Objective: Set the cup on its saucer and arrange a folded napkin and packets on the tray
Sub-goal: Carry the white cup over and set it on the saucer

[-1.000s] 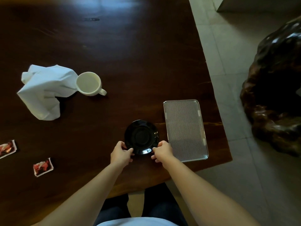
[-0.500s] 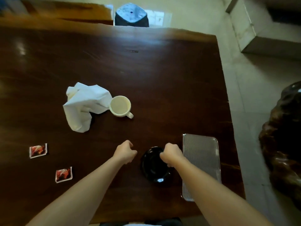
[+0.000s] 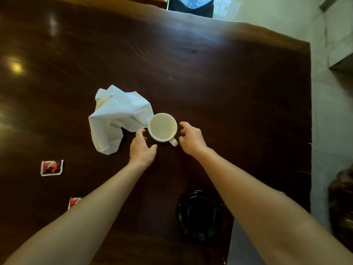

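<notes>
A cream cup (image 3: 162, 127) stands upright on the dark wooden table (image 3: 229, 92), its handle pointing toward me. My left hand (image 3: 142, 149) is just left of and below it, fingers apart, holding nothing. My right hand (image 3: 191, 137) is open beside the handle, not quite touching the cup. A crumpled white napkin (image 3: 118, 115) lies against the cup's left side. The black saucer (image 3: 198, 215) sits near the front edge between my forearms. The ribbed metal tray (image 3: 238, 245) is mostly hidden under my right arm. Two red packets (image 3: 52, 167) (image 3: 74, 202) lie at the left.
The table's right edge runs beside a pale tiled floor (image 3: 332, 131). A dark carved object (image 3: 342, 203) stands on the floor at the right. A dark stool (image 3: 191, 5) is behind the table's far edge.
Both hands have left the saucer and reached forward to either side of the cup. The head camera has tilted forward, so the saucer and tray now sit low in view.
</notes>
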The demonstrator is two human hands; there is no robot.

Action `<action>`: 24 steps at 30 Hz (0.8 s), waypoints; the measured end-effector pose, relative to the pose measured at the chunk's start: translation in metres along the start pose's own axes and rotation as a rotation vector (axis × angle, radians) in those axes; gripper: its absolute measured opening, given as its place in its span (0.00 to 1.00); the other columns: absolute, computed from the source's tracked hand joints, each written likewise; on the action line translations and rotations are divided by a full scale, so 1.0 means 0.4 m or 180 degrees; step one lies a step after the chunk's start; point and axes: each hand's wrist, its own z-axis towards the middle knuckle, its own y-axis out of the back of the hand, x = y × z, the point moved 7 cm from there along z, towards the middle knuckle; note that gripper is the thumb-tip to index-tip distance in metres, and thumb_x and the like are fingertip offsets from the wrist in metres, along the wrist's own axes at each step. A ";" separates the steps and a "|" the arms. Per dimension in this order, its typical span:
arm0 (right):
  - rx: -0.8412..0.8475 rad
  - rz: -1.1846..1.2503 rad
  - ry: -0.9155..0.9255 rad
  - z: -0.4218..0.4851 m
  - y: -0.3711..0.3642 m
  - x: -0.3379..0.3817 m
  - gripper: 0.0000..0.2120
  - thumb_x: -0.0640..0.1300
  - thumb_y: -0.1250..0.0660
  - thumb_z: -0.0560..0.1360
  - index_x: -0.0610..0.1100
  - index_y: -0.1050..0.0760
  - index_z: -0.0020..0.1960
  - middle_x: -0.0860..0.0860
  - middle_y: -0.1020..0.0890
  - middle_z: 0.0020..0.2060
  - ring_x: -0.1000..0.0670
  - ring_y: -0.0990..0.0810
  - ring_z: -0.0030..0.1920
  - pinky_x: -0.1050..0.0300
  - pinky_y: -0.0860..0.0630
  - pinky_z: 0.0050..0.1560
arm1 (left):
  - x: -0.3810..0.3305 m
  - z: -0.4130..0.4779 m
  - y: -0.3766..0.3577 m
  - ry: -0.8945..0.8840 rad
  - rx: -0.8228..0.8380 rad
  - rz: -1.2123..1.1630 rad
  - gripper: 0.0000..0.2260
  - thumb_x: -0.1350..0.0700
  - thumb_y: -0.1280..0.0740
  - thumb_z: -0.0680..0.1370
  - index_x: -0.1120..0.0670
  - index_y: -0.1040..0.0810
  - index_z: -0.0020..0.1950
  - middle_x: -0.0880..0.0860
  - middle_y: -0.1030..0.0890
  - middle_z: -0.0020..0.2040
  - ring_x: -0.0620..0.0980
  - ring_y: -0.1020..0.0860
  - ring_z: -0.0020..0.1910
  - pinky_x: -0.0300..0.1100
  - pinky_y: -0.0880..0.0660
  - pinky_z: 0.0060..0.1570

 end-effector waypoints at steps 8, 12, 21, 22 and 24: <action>0.0258 0.0189 0.0001 0.064 -0.042 0.017 0.50 0.32 0.26 0.70 0.53 0.50 0.81 0.46 0.31 0.74 0.44 0.25 0.68 0.44 0.21 0.62 | -0.025 0.046 -0.025 -0.0208 0.0199 -0.0028 0.41 0.64 0.25 0.70 0.49 0.40 0.78 0.56 0.24 0.68 0.59 0.22 0.64 0.54 0.25 0.65; 0.0588 0.0256 0.0025 0.052 -0.074 0.038 0.62 0.35 0.18 0.63 0.52 0.57 0.82 0.45 0.34 0.74 0.43 0.29 0.71 0.43 0.23 0.64 | -0.039 0.061 -0.016 -0.0352 0.0236 0.0062 0.45 0.62 0.25 0.70 0.50 0.44 0.81 0.57 0.27 0.72 0.58 0.28 0.70 0.50 0.31 0.67; 0.0117 0.0722 0.0143 -0.038 -0.077 0.038 0.32 0.40 0.22 0.68 0.49 0.34 0.67 0.47 0.21 0.57 0.48 0.22 0.54 0.54 0.25 0.49 | -0.058 0.002 -0.003 -0.0496 0.0492 -0.0039 0.42 0.60 0.23 0.71 0.50 0.41 0.80 0.55 0.25 0.69 0.55 0.26 0.68 0.39 0.35 0.57; 0.0127 0.0717 0.0156 -0.044 -0.078 0.036 0.33 0.40 0.22 0.68 0.49 0.34 0.67 0.47 0.21 0.57 0.49 0.22 0.54 0.54 0.25 0.49 | -0.056 0.002 -0.005 -0.0503 0.0518 -0.0044 0.42 0.59 0.22 0.70 0.50 0.40 0.80 0.55 0.25 0.69 0.55 0.26 0.68 0.39 0.34 0.57; 0.0108 0.0693 0.0148 -0.064 -0.070 0.030 0.33 0.41 0.22 0.68 0.48 0.34 0.67 0.47 0.21 0.57 0.48 0.22 0.54 0.54 0.25 0.48 | -0.060 -0.009 -0.006 -0.0561 0.0562 -0.0001 0.43 0.57 0.21 0.69 0.50 0.39 0.79 0.55 0.24 0.69 0.55 0.26 0.68 0.40 0.33 0.58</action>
